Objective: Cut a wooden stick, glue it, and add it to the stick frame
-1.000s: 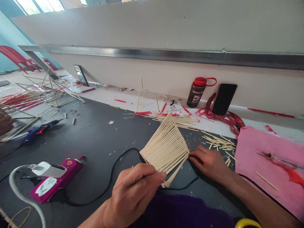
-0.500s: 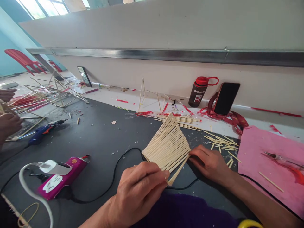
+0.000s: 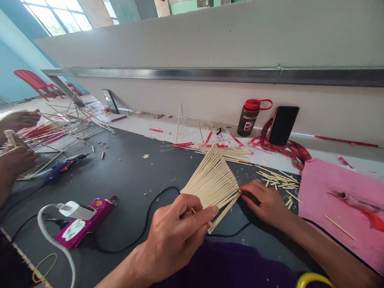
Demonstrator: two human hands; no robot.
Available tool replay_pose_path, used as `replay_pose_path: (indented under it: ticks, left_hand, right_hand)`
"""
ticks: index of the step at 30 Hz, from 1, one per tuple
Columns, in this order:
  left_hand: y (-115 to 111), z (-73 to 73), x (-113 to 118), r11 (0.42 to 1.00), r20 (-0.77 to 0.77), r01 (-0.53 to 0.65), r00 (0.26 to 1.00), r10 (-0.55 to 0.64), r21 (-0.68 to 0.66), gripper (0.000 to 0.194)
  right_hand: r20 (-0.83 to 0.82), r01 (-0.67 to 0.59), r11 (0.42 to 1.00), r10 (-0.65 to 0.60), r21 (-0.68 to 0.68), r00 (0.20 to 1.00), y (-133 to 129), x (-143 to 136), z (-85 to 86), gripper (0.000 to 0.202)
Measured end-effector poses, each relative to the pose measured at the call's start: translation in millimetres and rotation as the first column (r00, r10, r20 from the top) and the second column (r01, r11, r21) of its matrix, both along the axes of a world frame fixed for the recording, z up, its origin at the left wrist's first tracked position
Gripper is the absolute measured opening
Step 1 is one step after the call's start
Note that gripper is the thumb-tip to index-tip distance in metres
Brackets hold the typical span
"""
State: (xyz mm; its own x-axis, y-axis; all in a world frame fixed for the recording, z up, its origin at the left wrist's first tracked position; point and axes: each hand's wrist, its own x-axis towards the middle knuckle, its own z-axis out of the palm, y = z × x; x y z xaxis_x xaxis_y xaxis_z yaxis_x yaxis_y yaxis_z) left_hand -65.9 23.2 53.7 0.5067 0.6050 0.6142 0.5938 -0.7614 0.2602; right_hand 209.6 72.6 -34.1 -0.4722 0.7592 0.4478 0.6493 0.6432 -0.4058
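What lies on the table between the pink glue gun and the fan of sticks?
In the head view, a black cable curves over the dark table between the pink glue gun and the fan of sticks; otherwise only small crumbs.

Parts you cannot see well

The left hand (image 3: 175,236) covers the near corner of the stick fan (image 3: 213,182). The label on the bottle (image 3: 247,119) is too small to read. Another person's hands (image 3: 15,160) and the pink sheet (image 3: 336,200) run off the picture's edges.
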Motion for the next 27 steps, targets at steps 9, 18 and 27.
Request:
replay_pose_path:
  ticks: [9,18,27]
  left_hand:
    - [8,22.6,-2,0.999,-0.238,0.021,0.971,-0.031,-0.042,0.047]
    - [3,24.9,0,0.998,-0.274,0.050,0.960,-0.057,-0.033,0.047]
    - [-27,1.0,2,0.981,0.085,-0.133,0.986,0.146,-0.143,0.007]
  right_hand:
    - [-0.081,-0.171,0.978,0.162,-0.117,0.983,-5,-9,41.9,0.032]
    - [-0.088,-0.269,0.957,0.260,-0.105,0.962,-2,-24,44.3,0.019]
    - [-0.170,0.070,0.997,-0.065,0.028,0.983,-19,16,65.9,0.013]
